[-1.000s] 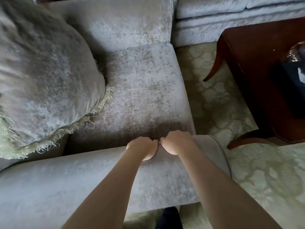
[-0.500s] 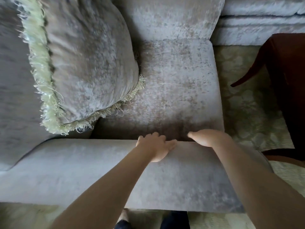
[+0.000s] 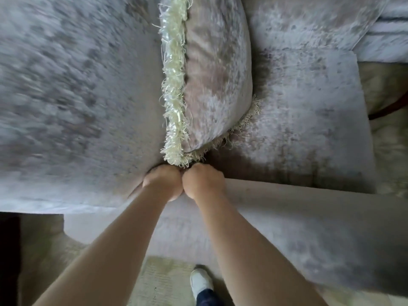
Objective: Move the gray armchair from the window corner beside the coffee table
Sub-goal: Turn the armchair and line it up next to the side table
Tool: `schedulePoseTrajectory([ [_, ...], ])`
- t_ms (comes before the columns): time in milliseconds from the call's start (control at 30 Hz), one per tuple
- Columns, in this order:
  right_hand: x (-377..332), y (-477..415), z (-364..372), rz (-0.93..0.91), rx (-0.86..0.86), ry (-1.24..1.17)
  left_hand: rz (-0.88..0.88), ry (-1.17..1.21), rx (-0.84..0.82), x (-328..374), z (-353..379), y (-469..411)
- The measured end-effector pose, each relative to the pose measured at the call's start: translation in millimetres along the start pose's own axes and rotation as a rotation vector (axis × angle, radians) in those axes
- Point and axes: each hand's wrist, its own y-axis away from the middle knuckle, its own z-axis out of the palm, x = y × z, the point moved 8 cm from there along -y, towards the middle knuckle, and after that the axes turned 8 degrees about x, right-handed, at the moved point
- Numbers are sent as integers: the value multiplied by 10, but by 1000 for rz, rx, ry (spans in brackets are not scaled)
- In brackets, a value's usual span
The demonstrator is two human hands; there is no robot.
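Your left grip (image 3: 163,184) and right grip (image 3: 203,181) clutch the near arm of the gray armchair (image 3: 298,129) before you, knuckles touching below the fringed cushion (image 3: 212,85). Spread them apart and push steadily, so it doesn't twist.

Fingertips of left hand (image 3: 163,184) and right hand (image 3: 203,181) hidden, curled over armchair (image 3: 287,206) arm. Left of fingers, upholstery motion-blurred. Far right of fingers, table leg (image 3: 386,113) cut by frame edge. Below fingers, shoe (image 3: 201,281) partly cut off.
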Motion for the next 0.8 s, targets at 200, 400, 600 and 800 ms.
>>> schedulePoseTrajectory([
  [200, 128, -121, 150, 27, -125, 149, -22, -18, 12, 33, -69, 47],
  [400, 144, -99, 194, 30, -170, 132, -24, 9, 50, -12, -77, 85],
  [600, 237, -33, 216, 39, -120, 98, -60, 82, 73, -11, 3, 171],
  [800, 235, -63, 128, 61, -17, 88, -25, 80, 67, -17, 18, 99],
])
